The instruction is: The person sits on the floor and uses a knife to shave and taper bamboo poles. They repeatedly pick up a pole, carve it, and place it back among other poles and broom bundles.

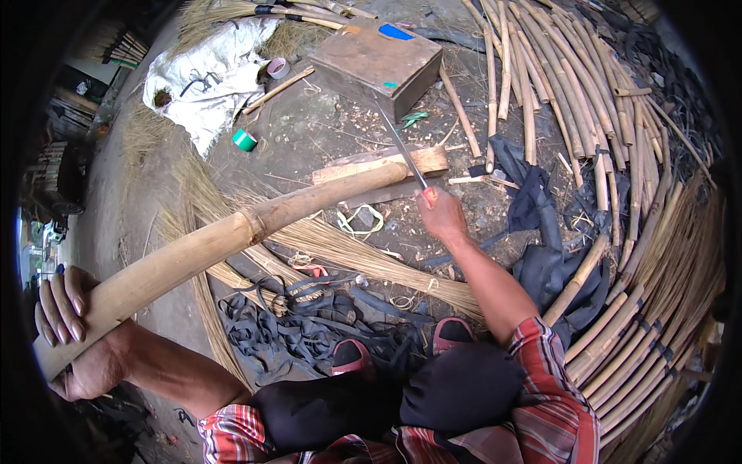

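A thick bamboo pole [193, 242] slants across the view, its near end at the far left and its far end by a squared wooden block [363, 166] on the ground. My left hand [85, 332] is wrapped round the near end. In my right hand [442, 214] is the handle of a long knife [403, 148], its blade pointing up and away past the pole's far end. The blade passes in front of the block; whether it touches the pole I cannot tell. Wood chips lie around the block.
A brown box [379, 58] stands beyond the block, near a white sack [205, 77] and a green tape roll [244, 139]. Many bamboo poles [576, 85] lie at the right. Bundles of thin sticks [371, 263] and dark rubber strips [301, 329] lie before my feet.
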Demonstrator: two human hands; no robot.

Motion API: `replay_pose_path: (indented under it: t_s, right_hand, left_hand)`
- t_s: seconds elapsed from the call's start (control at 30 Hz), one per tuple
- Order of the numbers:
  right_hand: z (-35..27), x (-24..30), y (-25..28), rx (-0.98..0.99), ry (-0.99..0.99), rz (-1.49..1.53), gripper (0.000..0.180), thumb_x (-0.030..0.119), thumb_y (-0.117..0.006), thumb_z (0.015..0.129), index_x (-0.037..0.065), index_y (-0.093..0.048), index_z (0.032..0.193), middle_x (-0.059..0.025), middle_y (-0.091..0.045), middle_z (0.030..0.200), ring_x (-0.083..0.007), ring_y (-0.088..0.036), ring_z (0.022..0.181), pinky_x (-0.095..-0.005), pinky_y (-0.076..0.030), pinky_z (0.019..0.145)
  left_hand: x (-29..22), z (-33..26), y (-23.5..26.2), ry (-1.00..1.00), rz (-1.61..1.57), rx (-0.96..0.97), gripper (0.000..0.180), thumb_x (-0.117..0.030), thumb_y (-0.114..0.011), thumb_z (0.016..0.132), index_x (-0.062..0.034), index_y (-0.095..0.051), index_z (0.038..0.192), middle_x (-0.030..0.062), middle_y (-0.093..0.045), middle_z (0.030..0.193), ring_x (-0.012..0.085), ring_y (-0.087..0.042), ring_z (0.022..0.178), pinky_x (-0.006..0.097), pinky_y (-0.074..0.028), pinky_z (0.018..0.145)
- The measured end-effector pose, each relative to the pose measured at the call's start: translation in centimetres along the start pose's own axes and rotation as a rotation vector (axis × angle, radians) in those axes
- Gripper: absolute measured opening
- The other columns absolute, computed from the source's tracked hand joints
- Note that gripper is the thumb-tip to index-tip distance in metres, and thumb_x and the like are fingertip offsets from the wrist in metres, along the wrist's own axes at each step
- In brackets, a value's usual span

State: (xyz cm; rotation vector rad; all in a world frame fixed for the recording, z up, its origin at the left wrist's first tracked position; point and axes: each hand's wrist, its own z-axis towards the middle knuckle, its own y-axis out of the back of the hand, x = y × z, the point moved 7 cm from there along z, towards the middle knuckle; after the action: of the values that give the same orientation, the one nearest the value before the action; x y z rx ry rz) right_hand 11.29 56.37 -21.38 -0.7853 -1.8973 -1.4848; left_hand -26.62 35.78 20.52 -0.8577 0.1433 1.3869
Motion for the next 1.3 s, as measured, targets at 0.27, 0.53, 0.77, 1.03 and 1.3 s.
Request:
replay_pose_path:
  t_s: [0.27, 0.53, 0.77, 1.03, 1.3]
  right_hand:
    - [-0.6, 0.1, 0.3, -0.050, 0.080, 0.087, 0.034, 0.034, -0.067, 0.098, 0.001, -0.064, 0.091, -0.0259, -0.067, 0.074, -0.0430, -0.069, 0.073, -0.0491, -0.052, 0.067]
    - [-0.1, 0.3, 1.6, -0.097, 0.091, 0.085, 0.032, 0.033, -0.066, 0.099, 0.001, -0.066, 0.096, -0.0255, -0.068, 0.076, -0.0397, -0.071, 0.072, -0.0491, -0.052, 0.066]
    - [0.4, 0.0, 0.6, 0.015, -0.015, -0.019, 0.038, 0.039, -0.063, 0.100, 0.002, -0.069, 0.099, -0.0300, -0.071, 0.089, -0.0496, -0.069, 0.090, -0.0555, -0.053, 0.078]
    - [0.0, 0.1, 0.5, -0.013, 0.079, 0.045, 0.037, 0.038, -0.065, 0.100, 0.001, -0.065, 0.094, -0.0281, -0.068, 0.077, -0.0479, -0.068, 0.075, -0.0528, -0.051, 0.066]
    - [0.0, -0.5, 0.9, -0.067, 0.131, 0.094, 0.036, 0.037, -0.067, 0.098, 0.001, -0.066, 0.094, -0.0258, -0.069, 0.079, -0.0431, -0.069, 0.074, -0.0481, -0.052, 0.065]
  left_hand:
    - [-0.4, 0.2, 0.0, -0.022, 0.055, 0.006, 0.045, -0.058, -0.059, 0.071, -0.0145, -0.047, 0.071, 0.0005, -0.046, 0.058, 0.0129, -0.045, 0.044, 0.027, -0.040, 0.054]
    - [0.7, -0.2, -2.2, -0.044, 0.001, 0.086, 0.043, -0.055, -0.062, 0.073, -0.0144, -0.049, 0.071, -0.0006, -0.047, 0.058, 0.0116, -0.046, 0.045, 0.026, -0.039, 0.054]
    - [-0.4, 0.0, -2.5, -0.117, 0.092, 0.049, 0.029, -0.044, -0.059, 0.071, -0.0191, -0.047, 0.063, 0.0009, -0.047, 0.062, 0.0132, -0.045, 0.056, 0.027, -0.040, 0.063]
    - [-1.6, -0.2, -0.9, -0.119, 0.113, 0.067, 0.044, -0.061, -0.054, 0.074, -0.0173, -0.050, 0.068, -0.0013, -0.049, 0.055, 0.0106, -0.048, 0.050, 0.025, -0.040, 0.055]
    - [-1.1, 0.0, -0.9, -0.168, 0.171, 0.005, 0.048, -0.059, -0.059, 0.075, -0.0118, -0.051, 0.075, 0.0020, -0.048, 0.065, 0.0150, -0.048, 0.059, 0.027, -0.041, 0.058]
